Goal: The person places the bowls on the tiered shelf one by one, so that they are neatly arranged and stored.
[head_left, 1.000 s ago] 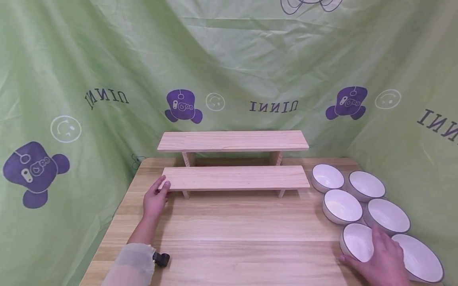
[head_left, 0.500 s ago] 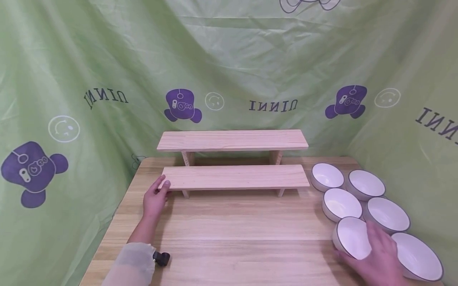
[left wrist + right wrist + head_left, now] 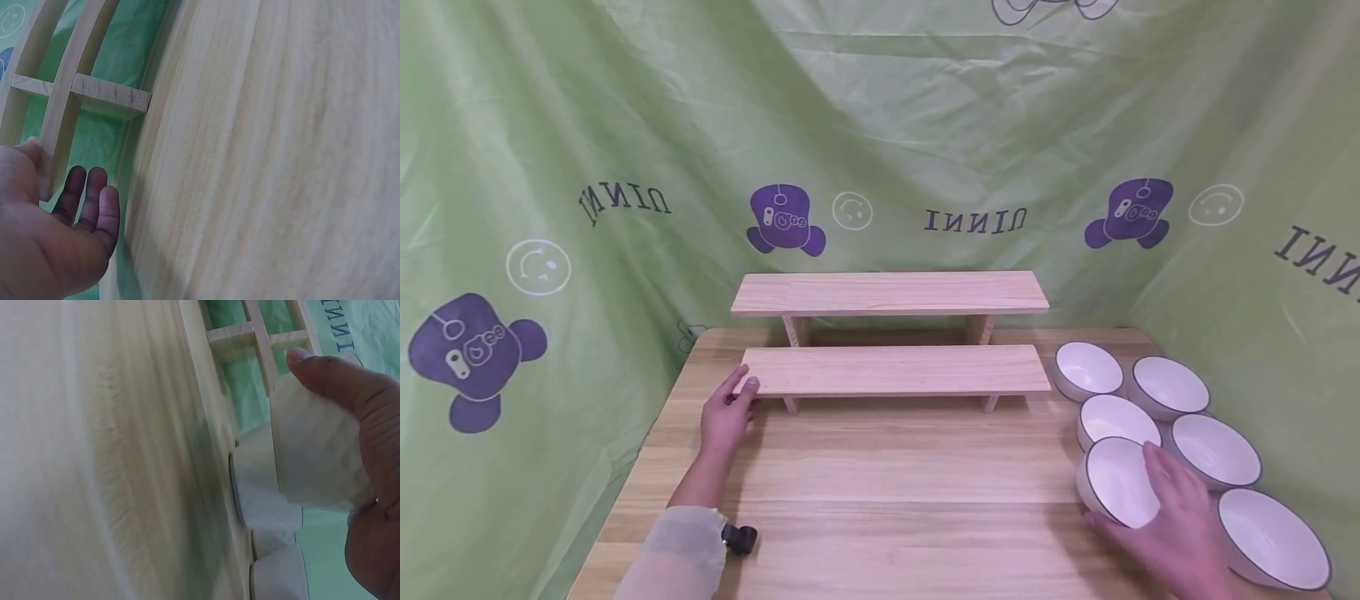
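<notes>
While our right hand (image 3: 1183, 529) grips the raised white bowl (image 3: 1118, 485), thumb and fingers spread around its wall, we should hold it level — clear of the bowl just beyond (image 3: 1116, 417) and the larger one right of the grip (image 3: 1273, 542). Our left hand (image 3: 725, 421) loosely clasps the lower board's end (image 3: 767, 375) — lightly, to avoid shoving it.

Diffuse light is brightening the counter (image 3: 880, 483); on it, soft shadows are falling beside the left hand (image 3: 726, 418) and right hand (image 3: 1180, 525), which is blurring slightly. Both wrist views are looking dimmer, greyer.
</notes>
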